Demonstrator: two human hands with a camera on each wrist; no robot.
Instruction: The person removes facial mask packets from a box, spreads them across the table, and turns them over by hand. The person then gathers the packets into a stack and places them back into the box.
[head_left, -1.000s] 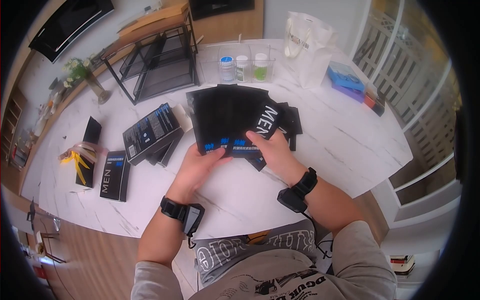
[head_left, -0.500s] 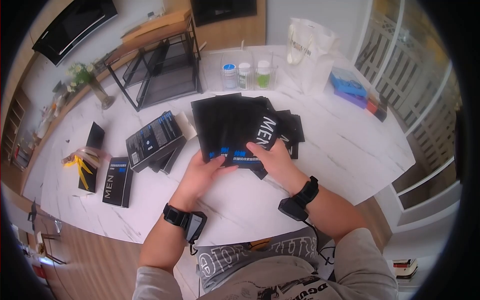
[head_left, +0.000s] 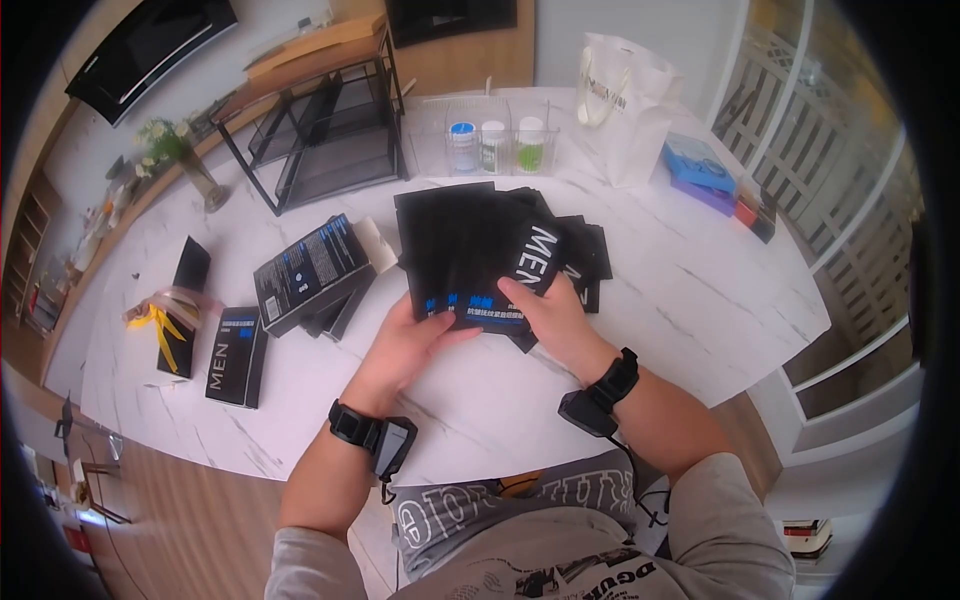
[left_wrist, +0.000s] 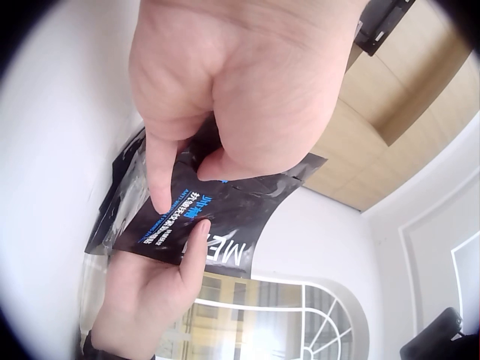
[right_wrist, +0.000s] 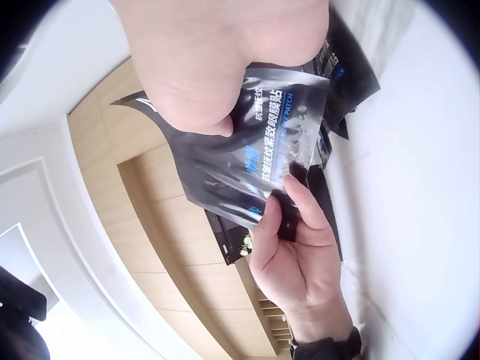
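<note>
Both hands hold a bunch of black foil eye-patch sachets [head_left: 465,245], overlapped like a narrow fan, with blue and white print near the lower edge. My left hand [head_left: 395,345] grips the lower left corner, thumb on top. The right hand [head_left: 562,320] pinches the right side beside the white "MEN" lettering, its thumb on the front. In the left wrist view, the right hand [left_wrist: 150,296] holds the shiny sachet edge from below. The left hand's thumb and finger [right_wrist: 306,202] pinch the printed edge in the right wrist view. More black sachets [head_left: 592,250] lie behind, at the right.
Left of the hands lie black boxes [head_left: 312,270], one with its flap open, and a "MEN" box [head_left: 235,360]. A ribbon-tied box [head_left: 175,330] stands farther left. Behind are a mesh rack [head_left: 330,155], a clear organizer with bottles [head_left: 493,148], a white paper bag [head_left: 630,120] and a blue box [head_left: 698,162].
The sachets in the hands have drawn closer together, so their blue prints overlap more at the left. Both hands keep their hold. The head view has shifted slightly.
</note>
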